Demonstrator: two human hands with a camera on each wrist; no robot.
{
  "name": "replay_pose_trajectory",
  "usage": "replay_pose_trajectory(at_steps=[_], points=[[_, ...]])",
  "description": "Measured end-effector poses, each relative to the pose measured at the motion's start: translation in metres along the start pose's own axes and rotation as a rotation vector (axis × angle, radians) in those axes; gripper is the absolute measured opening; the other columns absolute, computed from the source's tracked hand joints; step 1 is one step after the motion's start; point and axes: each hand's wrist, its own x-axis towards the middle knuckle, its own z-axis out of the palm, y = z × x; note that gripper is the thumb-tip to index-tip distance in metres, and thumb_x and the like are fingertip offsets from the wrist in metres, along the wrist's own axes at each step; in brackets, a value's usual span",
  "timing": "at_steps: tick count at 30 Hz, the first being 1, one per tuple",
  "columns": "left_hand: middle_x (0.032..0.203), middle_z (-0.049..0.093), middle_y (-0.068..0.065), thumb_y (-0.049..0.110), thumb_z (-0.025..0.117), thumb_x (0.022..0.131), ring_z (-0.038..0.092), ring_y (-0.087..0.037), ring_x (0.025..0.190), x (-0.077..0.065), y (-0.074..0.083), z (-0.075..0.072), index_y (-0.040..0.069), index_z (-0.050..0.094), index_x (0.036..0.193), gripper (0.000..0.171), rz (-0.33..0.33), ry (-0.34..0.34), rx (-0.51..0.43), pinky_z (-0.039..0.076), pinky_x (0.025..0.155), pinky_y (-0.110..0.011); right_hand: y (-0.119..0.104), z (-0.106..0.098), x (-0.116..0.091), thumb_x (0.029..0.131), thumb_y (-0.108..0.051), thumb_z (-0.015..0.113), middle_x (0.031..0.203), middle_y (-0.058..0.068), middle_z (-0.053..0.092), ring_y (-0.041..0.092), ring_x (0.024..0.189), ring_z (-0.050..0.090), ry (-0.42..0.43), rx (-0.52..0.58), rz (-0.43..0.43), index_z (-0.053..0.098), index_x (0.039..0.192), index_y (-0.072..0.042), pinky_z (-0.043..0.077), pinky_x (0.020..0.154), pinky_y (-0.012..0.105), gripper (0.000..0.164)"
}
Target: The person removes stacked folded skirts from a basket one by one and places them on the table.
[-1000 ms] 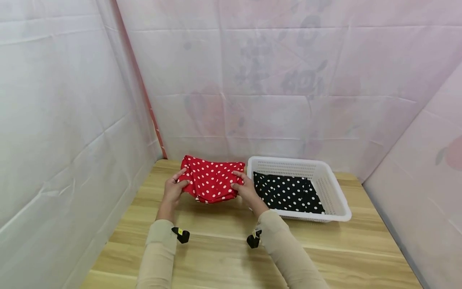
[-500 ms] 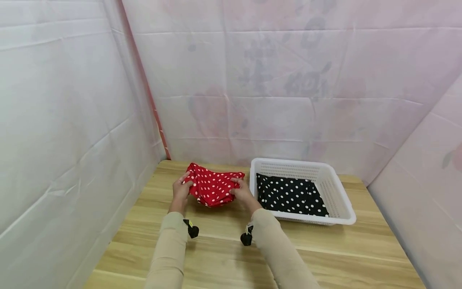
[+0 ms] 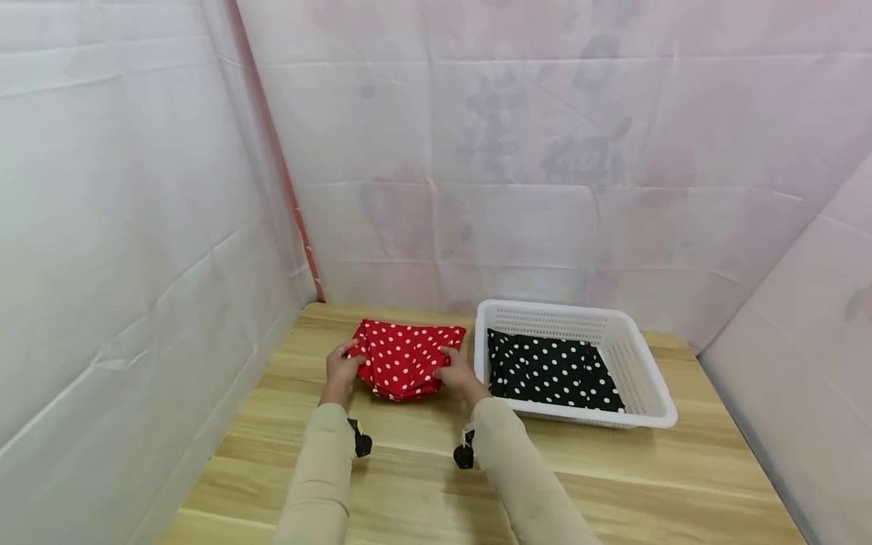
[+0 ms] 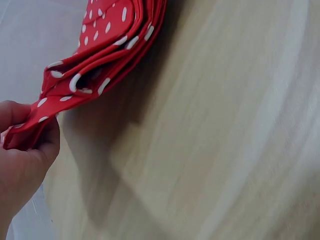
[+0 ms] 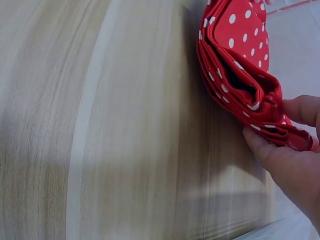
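A red cloth (image 3: 402, 359) with white polka dots, folded in several layers, is held by its two sides in the head view. My left hand (image 3: 343, 369) pinches its left end between thumb and fingers. On the opposite end, my right hand (image 3: 458, 371) grips the layers the same way. The left wrist view has the stacked folds of the red cloth (image 4: 107, 50) sagging low over the wood, with a shadow beneath. Seen from the right wrist, the thumb lies under the cloth's folded edge (image 5: 240, 85).
Right of the hands stands a white perforated plastic basket (image 3: 640, 363) with a folded black polka-dot cloth (image 3: 555, 371) lying in it. The wooden table (image 3: 409, 484) is enclosed by pale hanging sheets (image 3: 518, 151) at the back and sides.
Both hands have lowered the red cloth toward the table. It sagged in the middle half a second ago and now lies flatter, its top edge straighter. The camera has shifted slightly.
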Motion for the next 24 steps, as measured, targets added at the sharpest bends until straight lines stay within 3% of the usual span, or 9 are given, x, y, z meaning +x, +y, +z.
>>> replay_pose_trajectory(at_steps=[11, 17, 21, 24], points=[[0.134, 0.039, -0.022, -0.013, 0.050, 0.081, 0.048, -0.028, 0.100, -0.005, -0.016, -0.024, -0.001, 0.051, 0.129, 0.050, -0.047, -0.030, 0.085, 0.047, 0.063, -0.021, 0.007, 0.002, 0.000, 0.076, 0.003, 0.059, 0.122, 0.023, 0.050, 0.033, 0.103, 0.048, 0.048, -0.243, -0.001, 0.043, 0.131, 0.010, 0.042, 0.090, 0.046, 0.057], [0.118, 0.047, -0.024, -0.017, 0.050, 0.077, 0.052, -0.027, 0.091, -0.006, -0.018, -0.030, -0.004, 0.053, 0.127, 0.052, -0.047, 0.000, 0.067, 0.048, 0.058, -0.024, 0.008, 0.004, -0.003, 0.078, -0.003, 0.064, 0.127, 0.024, 0.047, 0.036, 0.111, 0.044, 0.011, -0.322, 0.009, 0.041, 0.134, 0.007, 0.036, 0.096, 0.049, 0.062], [0.123, 0.046, -0.024, -0.015, 0.051, 0.079, 0.053, -0.025, 0.084, -0.008, -0.018, -0.030, -0.003, 0.051, 0.129, 0.052, -0.077, -0.008, 0.055, 0.048, 0.058, -0.026, 0.007, 0.004, -0.006, 0.077, -0.002, 0.064, 0.126, 0.025, 0.047, 0.036, 0.111, 0.045, -0.010, -0.335, -0.004, 0.039, 0.134, 0.010, 0.035, 0.097, 0.049, 0.064], [0.130, 0.043, -0.024, -0.012, 0.052, 0.082, 0.052, -0.026, 0.091, -0.012, -0.017, -0.029, -0.002, 0.047, 0.132, 0.051, -0.101, -0.028, 0.048, 0.048, 0.064, -0.029, 0.004, 0.002, -0.009, 0.077, -0.001, 0.063, 0.122, 0.025, 0.049, 0.035, 0.108, 0.047, -0.009, -0.341, -0.029, 0.040, 0.132, 0.012, 0.038, 0.096, 0.048, 0.061]])
